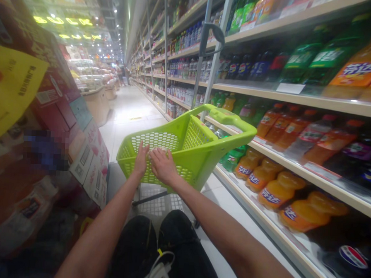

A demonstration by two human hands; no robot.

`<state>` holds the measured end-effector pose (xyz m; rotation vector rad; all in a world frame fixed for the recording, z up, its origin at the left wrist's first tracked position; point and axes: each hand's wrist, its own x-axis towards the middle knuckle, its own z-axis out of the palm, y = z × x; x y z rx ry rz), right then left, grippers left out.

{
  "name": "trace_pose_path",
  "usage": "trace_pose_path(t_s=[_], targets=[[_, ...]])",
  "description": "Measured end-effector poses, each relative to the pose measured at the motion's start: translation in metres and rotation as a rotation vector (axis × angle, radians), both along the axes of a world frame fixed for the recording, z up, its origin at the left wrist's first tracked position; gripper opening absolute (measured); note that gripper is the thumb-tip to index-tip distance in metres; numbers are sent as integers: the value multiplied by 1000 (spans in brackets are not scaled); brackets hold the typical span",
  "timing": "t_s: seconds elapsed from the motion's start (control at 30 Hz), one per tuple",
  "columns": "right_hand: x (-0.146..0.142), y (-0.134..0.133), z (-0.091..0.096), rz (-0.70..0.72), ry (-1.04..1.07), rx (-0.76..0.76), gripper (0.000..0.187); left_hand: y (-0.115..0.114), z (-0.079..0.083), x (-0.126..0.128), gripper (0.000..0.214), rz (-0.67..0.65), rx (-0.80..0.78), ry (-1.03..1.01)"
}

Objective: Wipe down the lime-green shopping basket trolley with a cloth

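A lime-green plastic shopping cart [184, 164] stands in front of me, its basket wall full of holes and its handle [233, 118] to the right. My left hand [141, 159] is at the near side of the basket, thumb and fingers stretched up and apart, with nothing seen between them. Close beside it, my right hand [163, 166] reaches over the near rim, its fingers extended and slightly bent. A small pale thing [160, 149] shows just beyond the right fingertips; what it is I cannot make out. The fingertips partly hide it.
Shelves of drinks line the right, with orange soda bottles [269, 193] low down and green bottles [329, 59] higher up. Stacked cartons [89, 163] and a yellow sign [12, 88] crowd the left. A bright tiled aisle [133, 101] runs ahead past display stands [95, 103].
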<state>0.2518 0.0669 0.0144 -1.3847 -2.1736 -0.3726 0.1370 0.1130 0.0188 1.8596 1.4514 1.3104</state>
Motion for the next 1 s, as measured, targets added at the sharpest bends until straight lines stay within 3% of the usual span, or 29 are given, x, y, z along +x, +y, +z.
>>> trace_pose_path(t_s=[0.13, 0.27, 0.4, 0.6, 0.83, 1.0], targets=[[-11, 20, -5, -19, -109, -9, 40, -6, -2, -14, 45, 93, -101, 272], [-2, 32, -9, 12, -191, 11, 36, -13, -9, -18, 46, 86, -26, 503], [21, 25, -15, -1, -173, 70, 36, -17, -14, -19, 44, 88, 44, 639], [42, 10, -13, -91, -95, 116, 36, -28, -21, -15, 45, 104, 119, 776], [41, 23, -12, -77, -105, 134, 34, -32, -24, -13, 51, 109, 137, 853], [72, 11, -20, -97, -130, 163, 36, -34, -21, -11, 53, 101, 106, 885]])
